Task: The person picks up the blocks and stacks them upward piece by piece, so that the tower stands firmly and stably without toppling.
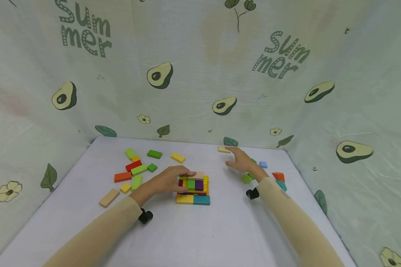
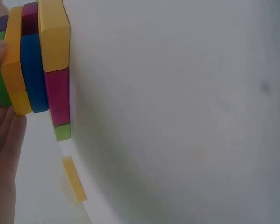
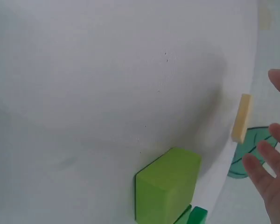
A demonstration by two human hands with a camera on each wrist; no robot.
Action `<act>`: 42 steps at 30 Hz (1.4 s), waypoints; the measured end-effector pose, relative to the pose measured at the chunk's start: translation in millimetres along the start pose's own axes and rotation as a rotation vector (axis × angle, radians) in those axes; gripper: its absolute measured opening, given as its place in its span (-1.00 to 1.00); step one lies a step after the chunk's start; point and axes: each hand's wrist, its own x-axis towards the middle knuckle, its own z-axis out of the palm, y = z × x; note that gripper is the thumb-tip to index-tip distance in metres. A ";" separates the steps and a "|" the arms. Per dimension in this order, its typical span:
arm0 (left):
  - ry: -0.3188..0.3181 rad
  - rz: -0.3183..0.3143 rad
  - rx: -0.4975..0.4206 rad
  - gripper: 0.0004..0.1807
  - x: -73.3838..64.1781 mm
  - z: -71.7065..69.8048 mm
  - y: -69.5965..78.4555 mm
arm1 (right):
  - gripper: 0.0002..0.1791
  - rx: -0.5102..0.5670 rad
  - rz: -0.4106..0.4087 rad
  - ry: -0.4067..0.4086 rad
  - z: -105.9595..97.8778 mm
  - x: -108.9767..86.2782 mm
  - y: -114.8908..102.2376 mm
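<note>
In the head view my left hand (image 1: 168, 180) holds a small stack of coloured wooden blocks (image 1: 192, 185) at its left side, thumb at the front and fingertips near the pale block (image 1: 198, 176) on top. The left wrist view shows the stack's blue block (image 2: 35, 74) and orange block (image 2: 14, 46) between thumb and fingers (image 2: 11, 137). At the back of the table my right hand (image 1: 242, 162) reaches out with spread fingers, apart from a pale wooden block (image 1: 223, 150). In the right wrist view that hand (image 3: 273, 172) holds nothing, beside the pale block (image 3: 241, 118).
Several loose blocks lie left of the stack, among them a red-orange block (image 1: 123, 177) and a natural wood block (image 1: 109, 197). Under the right arm sit a green block (image 1: 246, 178), a blue block (image 1: 263, 164) and an orange block (image 1: 278, 176). A printed cloth (image 1: 194, 48) hangs behind the table.
</note>
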 end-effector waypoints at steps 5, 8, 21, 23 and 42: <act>0.002 -0.002 0.002 -0.31 1.6 2.4 -2.3 | -0.15 -0.016 0.049 -0.052 6.2 18.8 13.7; 0.007 -0.002 0.009 -0.31 2.7 3.1 -4.3 | -0.13 -0.027 0.067 -0.084 11.2 26.8 18.8; 0.003 -0.021 0.012 -0.30 2.6 1.4 -2.3 | -0.19 -0.083 0.074 -0.093 15.4 29.3 13.7; 0.000 -0.026 0.010 -0.30 2.2 1.3 -1.7 | -0.22 -0.092 0.061 -0.092 16.1 28.7 12.5; -0.014 -0.049 0.010 -0.30 0.7 -1.0 3.2 | -0.71 -0.061 -0.007 -0.021 24.8 -5.2 -6.4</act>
